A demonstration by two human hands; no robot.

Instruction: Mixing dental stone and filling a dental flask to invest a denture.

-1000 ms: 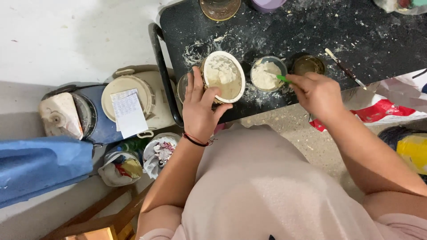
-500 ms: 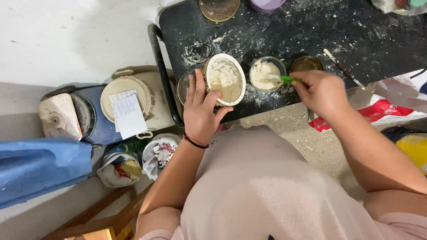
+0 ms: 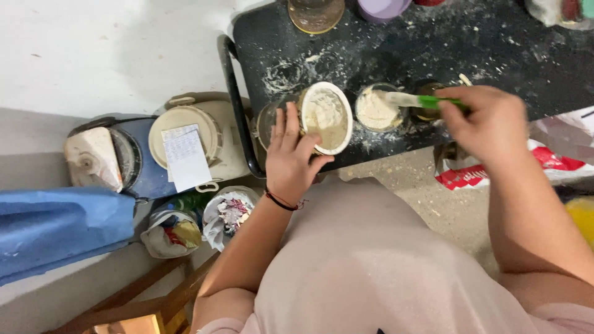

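The left hand gripped a white tub of pale powder by its near side, fingers curled up along its wall and thumb hooked over the rim, holding it tilted so its mouth faced the camera. The tub sat at the near edge of the black surface, close to the near left corner, where a black metal bar ran along the left edge. The right hand was closed around the green handle of a spatula, its pale blade reaching left into a small glass jar filled with the same powder. The jar stood just right of the tub, also by the near edge, and a second, darker jar stood just right of it, partly hidden behind the spatula and the knuckles. Powder was scattered over the surface around them. Along the far edge stood an amber glass lid and a lilac bowl, both cut off by the frame. On the floor left of the surface sat a cream bucket with a slip of paper on its lid, a blue container beside it, a blue cloth nearer the camera, and a red and white bag under the right side.
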